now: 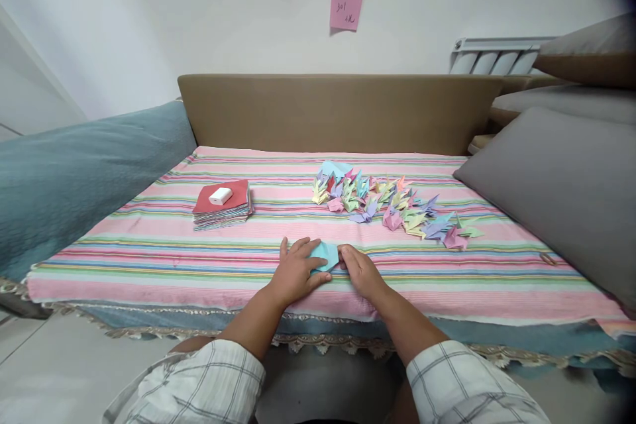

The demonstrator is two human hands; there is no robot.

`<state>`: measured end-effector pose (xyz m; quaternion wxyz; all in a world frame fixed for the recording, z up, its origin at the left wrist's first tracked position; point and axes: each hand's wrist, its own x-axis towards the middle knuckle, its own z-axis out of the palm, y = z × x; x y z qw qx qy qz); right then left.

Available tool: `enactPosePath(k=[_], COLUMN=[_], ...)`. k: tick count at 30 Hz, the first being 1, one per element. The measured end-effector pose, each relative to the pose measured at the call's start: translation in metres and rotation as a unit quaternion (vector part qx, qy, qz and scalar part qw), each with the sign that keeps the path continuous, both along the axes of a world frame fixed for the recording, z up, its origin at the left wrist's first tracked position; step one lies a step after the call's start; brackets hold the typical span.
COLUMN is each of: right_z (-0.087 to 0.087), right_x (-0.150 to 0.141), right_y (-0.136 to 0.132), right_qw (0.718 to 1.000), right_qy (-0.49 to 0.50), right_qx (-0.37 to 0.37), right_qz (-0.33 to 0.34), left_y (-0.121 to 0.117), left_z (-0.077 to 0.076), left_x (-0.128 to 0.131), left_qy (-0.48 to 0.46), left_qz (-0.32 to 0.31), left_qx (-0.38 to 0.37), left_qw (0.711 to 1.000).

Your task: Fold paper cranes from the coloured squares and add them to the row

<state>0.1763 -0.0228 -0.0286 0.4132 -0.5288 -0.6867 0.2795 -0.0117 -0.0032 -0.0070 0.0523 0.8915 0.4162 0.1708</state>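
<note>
A folded piece of light blue origami paper (326,254) lies on the striped cloth in front of me. My left hand (299,270) rests on its left part, fingers spread flat and thumb along the near edge. At the paper's right corner, my right hand (362,271) has its fingers curled together in a pinch; the fingertips are partly hidden. Beyond my hands is a cluster of many-coloured folded paper cranes (368,207), with a larger light blue folded piece (336,169) at its back left.
To the left sits a stack of coloured paper sheets (223,209), red on top, bearing a small white box-like object (220,196). The pink striped cloth (149,265) covers the sofa seat. Grey cushions (561,179) lean at the right. A small brown item (548,259) lies nearby.
</note>
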Motion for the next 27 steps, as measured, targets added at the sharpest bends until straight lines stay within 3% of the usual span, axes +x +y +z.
enactPosePath(k=[6,17,27], right_z=[-0.001,-0.004,0.002], right_x=[-0.002,-0.009,-0.008], right_y=[0.003,0.004,0.003], right_qw=[0.999,0.992,0.989], right_qy=[-0.029,-0.124,-0.146], right_qx=[-0.028,0.030,0.021], right_qz=[0.006,-0.005,-0.006], left_y=[0.001,0.007,0.015], left_z=[0.002,0.000,-0.007], left_x=[0.000,0.000,0.000], left_qy=[-0.034,-0.082,-0.130], left_qz=[0.025,0.042,0.040], left_qx=[-0.035,-0.130,-0.069], left_qw=[0.998,0.987,0.988])
